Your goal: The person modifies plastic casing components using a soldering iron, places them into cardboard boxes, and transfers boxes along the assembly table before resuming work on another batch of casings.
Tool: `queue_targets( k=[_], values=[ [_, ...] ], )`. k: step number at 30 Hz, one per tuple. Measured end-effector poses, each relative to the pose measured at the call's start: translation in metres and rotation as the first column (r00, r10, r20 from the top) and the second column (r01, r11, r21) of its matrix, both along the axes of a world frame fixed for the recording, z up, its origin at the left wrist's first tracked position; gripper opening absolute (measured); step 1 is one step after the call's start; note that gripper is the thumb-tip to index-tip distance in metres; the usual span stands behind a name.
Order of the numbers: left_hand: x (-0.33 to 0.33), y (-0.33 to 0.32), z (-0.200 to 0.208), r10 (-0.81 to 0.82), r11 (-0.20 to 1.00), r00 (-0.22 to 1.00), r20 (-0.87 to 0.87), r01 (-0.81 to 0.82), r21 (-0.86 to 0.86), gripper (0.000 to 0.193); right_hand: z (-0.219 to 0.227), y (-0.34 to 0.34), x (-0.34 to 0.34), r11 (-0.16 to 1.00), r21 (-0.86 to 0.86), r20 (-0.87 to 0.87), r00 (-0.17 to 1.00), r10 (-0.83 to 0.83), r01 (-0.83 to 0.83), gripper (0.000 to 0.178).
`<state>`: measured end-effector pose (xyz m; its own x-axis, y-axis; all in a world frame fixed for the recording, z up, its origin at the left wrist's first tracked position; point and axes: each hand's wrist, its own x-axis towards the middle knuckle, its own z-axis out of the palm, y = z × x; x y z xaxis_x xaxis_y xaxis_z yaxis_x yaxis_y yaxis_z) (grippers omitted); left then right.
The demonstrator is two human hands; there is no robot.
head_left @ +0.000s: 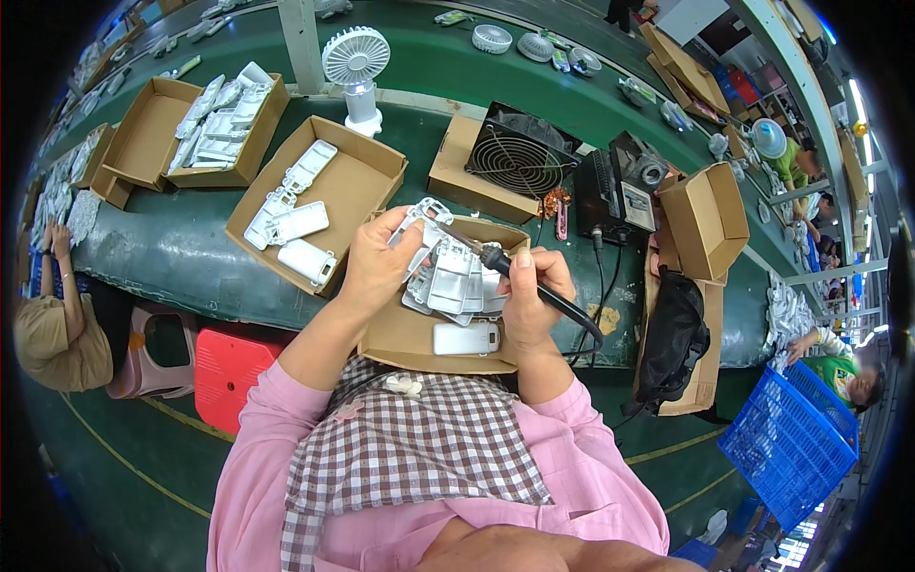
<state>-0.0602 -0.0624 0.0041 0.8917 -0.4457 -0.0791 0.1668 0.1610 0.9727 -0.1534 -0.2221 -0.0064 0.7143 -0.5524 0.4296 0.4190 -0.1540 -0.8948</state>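
Observation:
My left hand (pixel 379 255) pinches a white plastic housing part (pixel 434 214) with an opening at its top. In my right hand (pixel 536 294) is a soldering iron (pixel 496 259) with a black handle and a cord curving off to the right. Its metal tip points at the housing part; whether it touches cannot be made out. Below both hands sits an open cardboard box (pixel 396 345) heaped with white plastic housings (pixel 459 282). One loose white housing (pixel 465 338) lies flat at the box's near side.
Left of my hands, another cardboard box (pixel 367 157) holds several white housings. A small white fan (pixel 356 59) stands behind it. Further back are a black metal fan (pixel 522 157) and a black soldering station (pixel 602 195). A black bag (pixel 673 329) lies at right. Co-workers sit both sides.

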Motion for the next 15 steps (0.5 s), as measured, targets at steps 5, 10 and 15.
queue_targets(
  k=[5,10,15],
  values=[
    [-0.0004,0.0004,-0.0044,-0.012,1.000,0.999,0.038,0.011,0.029,0.016,0.0002,0.0005,0.0001,0.999,-0.033,-0.019,1.000,0.004,-0.004,0.017],
    [-0.0014,-0.0004,-0.0032,-0.008,1.000,0.999,0.046,0.008,0.016,0.017,-0.0013,-0.0001,0.0007,0.998,-0.066,-0.039,0.999,0.004,-0.006,0.017],
    [-0.0023,-0.0008,-0.0026,-0.006,1.000,0.999,0.043,0.005,0.018,0.017,0.0026,0.0020,0.0008,0.999,-0.049,-0.055,0.999,0.004,-0.006,0.018]
  ],
)
